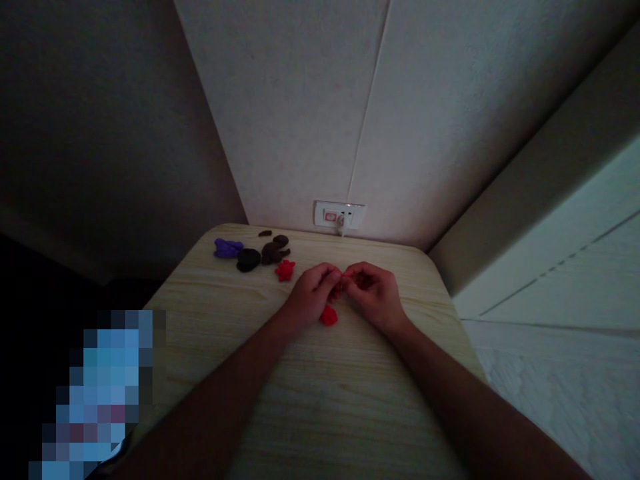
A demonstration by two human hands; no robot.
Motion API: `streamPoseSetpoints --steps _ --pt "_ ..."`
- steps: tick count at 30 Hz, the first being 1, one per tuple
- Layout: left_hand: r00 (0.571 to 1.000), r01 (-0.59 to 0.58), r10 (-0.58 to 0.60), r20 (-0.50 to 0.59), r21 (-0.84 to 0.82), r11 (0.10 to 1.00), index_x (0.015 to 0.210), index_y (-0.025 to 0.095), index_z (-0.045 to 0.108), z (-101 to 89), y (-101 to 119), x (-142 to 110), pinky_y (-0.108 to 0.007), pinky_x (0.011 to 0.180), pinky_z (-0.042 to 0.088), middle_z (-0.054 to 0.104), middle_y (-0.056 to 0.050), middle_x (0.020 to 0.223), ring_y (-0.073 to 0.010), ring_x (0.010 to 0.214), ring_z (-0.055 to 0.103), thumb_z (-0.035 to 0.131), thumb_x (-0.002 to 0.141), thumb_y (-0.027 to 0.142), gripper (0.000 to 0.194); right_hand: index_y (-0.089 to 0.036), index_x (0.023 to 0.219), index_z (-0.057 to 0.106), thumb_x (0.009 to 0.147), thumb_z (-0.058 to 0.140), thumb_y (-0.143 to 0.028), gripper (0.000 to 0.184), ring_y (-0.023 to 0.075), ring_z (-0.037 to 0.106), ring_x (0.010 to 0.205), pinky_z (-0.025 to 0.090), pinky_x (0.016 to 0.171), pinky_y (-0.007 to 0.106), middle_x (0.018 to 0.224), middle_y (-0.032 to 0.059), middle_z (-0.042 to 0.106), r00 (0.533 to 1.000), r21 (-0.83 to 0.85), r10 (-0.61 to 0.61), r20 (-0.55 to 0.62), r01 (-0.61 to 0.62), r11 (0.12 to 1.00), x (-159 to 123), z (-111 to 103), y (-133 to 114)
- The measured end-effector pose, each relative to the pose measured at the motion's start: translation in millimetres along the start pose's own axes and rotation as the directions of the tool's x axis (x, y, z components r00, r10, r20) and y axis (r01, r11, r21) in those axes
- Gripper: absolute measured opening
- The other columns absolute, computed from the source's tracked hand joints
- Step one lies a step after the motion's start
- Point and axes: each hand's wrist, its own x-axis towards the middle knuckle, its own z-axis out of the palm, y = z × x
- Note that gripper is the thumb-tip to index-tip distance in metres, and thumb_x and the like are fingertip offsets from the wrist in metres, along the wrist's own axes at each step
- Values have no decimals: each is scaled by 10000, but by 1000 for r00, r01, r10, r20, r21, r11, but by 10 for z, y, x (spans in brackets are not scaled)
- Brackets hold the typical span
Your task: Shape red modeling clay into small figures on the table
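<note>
Right hand (376,295) on mostly hidden red piece (338,291)

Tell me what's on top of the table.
Purple clay, black clay, brown clay, a spiky red piece and a red lump; the left hand and right hand hide what's beneath.

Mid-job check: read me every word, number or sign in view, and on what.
Nothing is readable.
Wall socket: its red square bears a pale mark, too small to read.
Pixelated blue patch, lower left: any text is obscured.
Red lump and table: no lettering shows.
</note>
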Motion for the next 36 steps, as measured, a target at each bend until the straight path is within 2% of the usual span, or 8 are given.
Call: streamPoseSetpoints --steps 4,8,16,19,26,29,32,36 --pt "996 68 -61 70 -102 992 771 174 545 29 -37 6 -233 528 392 534 14 629 -111 555 491 541 913 534 387 -212 742 659 730 798 -375 215 162 653 541 555 572 288 610 -2 697 997 135 54 50 -60 989 11 28 -44" --pt "987 124 -100 127 -189 974 776 176 527 54 -71 9 -226 520 386 517 17 620 -103 545 476 542 906 538 385 -213 714 659 701 815 -339 201 164 655 511 546 535 280 589 -3 699 994 143 97 48 -103 984 12 28 -65" --pt "990 119 -99 99 -218 969 782 172 528 66 -111 60 -217 524 401 550 13 644 -90 547 494 546 911 452 309 -185 727 681 746 795 -393 239 154 661 530 538 562 274 607 16 712 991 216 132 34 -136 967 29 1 17" --pt "994 103 -94 54 -199 975 843 168 548 46 -89 68 -222 552 428 578 13 675 -94 568 525 573 898 386 227 -179 765 729 748 806 -381 218 154 664 592 538 616 276 655 21 725 994 155 108 -7 -105 982 44 -41 36" --pt "999 -44 44 4 37 998 1016 146 670 16 -11 25 -246 639 474 642 -9 761 -125 675 593 611 907 363 250 -168 785 756 763 786 -446 280 157 616 644 495 634 283 742 49 741 994 -39 82 -77 -85 996 71 -119 64" --pt "997 -70 75 -18 208 976 968 156 683 7 15 8 -255 634 460 647 -7 748 -137 669 584 600 918 348 215 -163 792 723 803 742 -499 337 152 578 637 461 610 275 708 34 692 996 -48 89 -16 -89 995 71 -119 83" --pt "990 -122 142 -13 442 889 864 162 654 9 53 -6 -276 681 439 638 -15 746 -151 696 571 523 950 261 185 -166 809 672 860 683 -528 366 143 531 642 430 601 269 700 13 622 995 -65 57 82 -52 996 69 -114 95" --pt "977 -186 214 20 574 797 810 168 596 34 85 -23 -300 747 415 634 -32 789 -170 759 567 471 952 186 191 -190 800 583 949 573 -525 367 142 474 640 400 597 275 703 -2 547 982 -139 6 187 21 990 68 -124 101"
